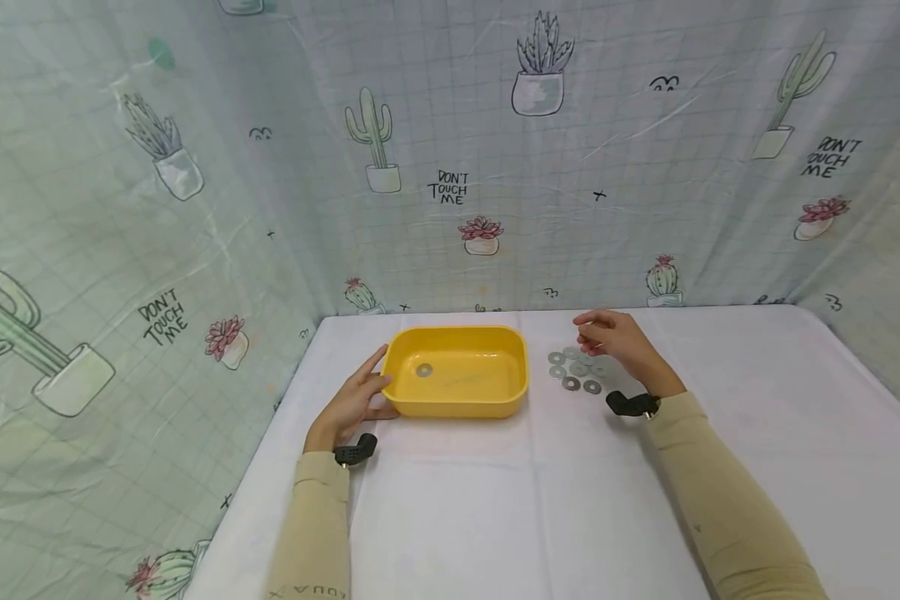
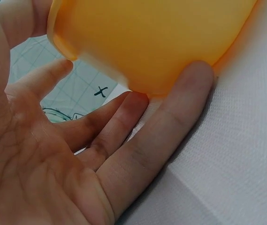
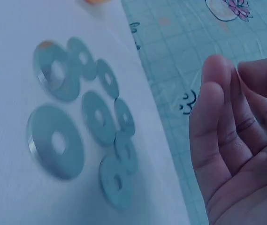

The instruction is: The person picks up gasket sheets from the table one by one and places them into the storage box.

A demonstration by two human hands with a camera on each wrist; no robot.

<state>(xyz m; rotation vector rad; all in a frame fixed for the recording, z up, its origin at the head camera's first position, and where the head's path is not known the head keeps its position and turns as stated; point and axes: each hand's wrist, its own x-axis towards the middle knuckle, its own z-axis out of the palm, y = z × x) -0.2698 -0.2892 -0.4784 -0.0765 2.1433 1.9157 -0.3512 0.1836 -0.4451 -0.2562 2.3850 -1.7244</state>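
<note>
A yellow plastic tray (image 1: 510, 392) lies on the white table with a single metal washer (image 1: 423, 370) inside it. My left hand (image 1: 356, 398) rests against the tray's left end. In the left wrist view its straight fingers (image 2: 171, 122) touch the tray's (image 2: 161, 42) lower corner. Several flat metal washers (image 1: 576, 371) lie in a loose cluster right of the tray, seen close up as washers (image 3: 91, 117) in the right wrist view. My right hand (image 1: 615, 337) hovers just above and behind them. The fingers (image 3: 222, 126) are relaxed, slightly bent and hold nothing.
A white cloth covers the table (image 1: 540, 517). A cactus-print curtain (image 1: 450, 167) hangs close behind it and along the left side. The table's left edge (image 1: 270, 433) runs just beside my left arm. Black wrist cameras (image 1: 630, 404) sit on both wrists.
</note>
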